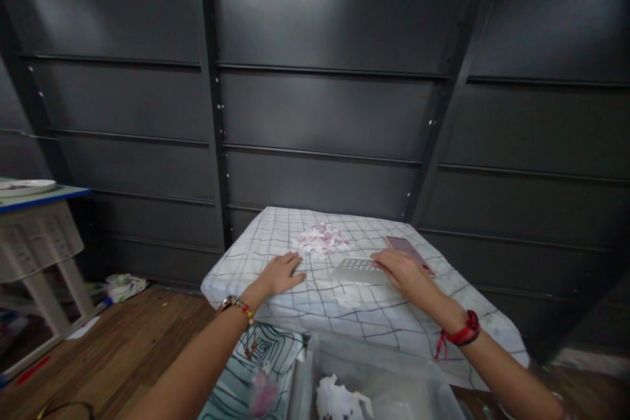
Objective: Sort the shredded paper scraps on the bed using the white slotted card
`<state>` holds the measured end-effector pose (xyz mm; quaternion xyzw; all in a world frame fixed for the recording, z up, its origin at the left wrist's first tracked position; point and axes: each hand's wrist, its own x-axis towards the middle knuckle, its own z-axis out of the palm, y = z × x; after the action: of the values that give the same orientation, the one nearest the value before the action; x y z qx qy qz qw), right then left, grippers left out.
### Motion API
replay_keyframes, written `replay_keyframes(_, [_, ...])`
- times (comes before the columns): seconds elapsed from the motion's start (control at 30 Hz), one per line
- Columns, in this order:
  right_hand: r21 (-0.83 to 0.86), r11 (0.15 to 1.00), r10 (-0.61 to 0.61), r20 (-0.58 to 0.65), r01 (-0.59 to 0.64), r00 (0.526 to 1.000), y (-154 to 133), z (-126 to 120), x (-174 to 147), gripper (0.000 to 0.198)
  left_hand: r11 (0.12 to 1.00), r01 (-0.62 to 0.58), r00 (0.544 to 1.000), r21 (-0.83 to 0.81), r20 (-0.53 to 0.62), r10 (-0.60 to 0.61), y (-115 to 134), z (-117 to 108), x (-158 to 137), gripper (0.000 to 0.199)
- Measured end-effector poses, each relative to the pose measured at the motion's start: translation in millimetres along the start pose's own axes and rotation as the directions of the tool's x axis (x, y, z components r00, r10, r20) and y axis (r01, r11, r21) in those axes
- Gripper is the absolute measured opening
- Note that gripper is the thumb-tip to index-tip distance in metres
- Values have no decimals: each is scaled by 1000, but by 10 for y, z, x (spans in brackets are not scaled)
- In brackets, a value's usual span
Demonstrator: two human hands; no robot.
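The white-and-black checked table [275,231] is your landmark and the largest thing in your work. Against its near edge, lower down, stands a translucent bin [371,349] with ragged white pieces [339,399] inside. Your left hand [284,273] lies palm down on the left part of the table, fingers spread, holding nothing. Your right hand [401,269], right of the table's middle, pinches a white slotted sheet [358,270] by its right end.

The step in hand looks to be handling that sheet over the cloth while your left palm rests there. Your next move, I judge, calls for a firm pinch and care around the loose scraps, which look light enough to scatter.

The sheet sits near the table's middle, its long axis running left to right; its free end points to the table's left side. You cannot tell whether it lies flat or tilts slightly. A pink phone-like slab [406,246] lies toward the table's right edge, and the scrap pile [322,237] past its middle, toward the far edge.
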<state>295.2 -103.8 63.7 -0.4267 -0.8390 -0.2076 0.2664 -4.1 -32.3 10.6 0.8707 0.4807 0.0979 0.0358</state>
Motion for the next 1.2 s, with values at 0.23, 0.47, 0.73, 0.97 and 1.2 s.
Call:
replay_keyframes(0.23, [-11,999,-41,24,41,999,-308,-200,-150,23,999,-25,1000,-23,-4,25,-38,37,6,55])
replay_keyframes(0.47, [-80,993,-88,-33,85,996,-421,-298,-296,24,999,-22,1000,-28,-11,22,-58,60,24,54])
replay_keyframes(0.73, [-30,999,-45,-164,41,985,-241,-348,-208,22,1000,-16,1000,13,-10,16,-28,32,15,53])
replay_keyframes(0.97, [-110,989,76,-170,-96,982,238,115,180,25,1000,-13,1000,-8,-16,13,-11,9,-3,52])
replay_keyframes(1.2, [-144,982,79,-263,-120,961,314,638,358,35,1000,-3,1000,-23,-27,2,-61,63,28,52])
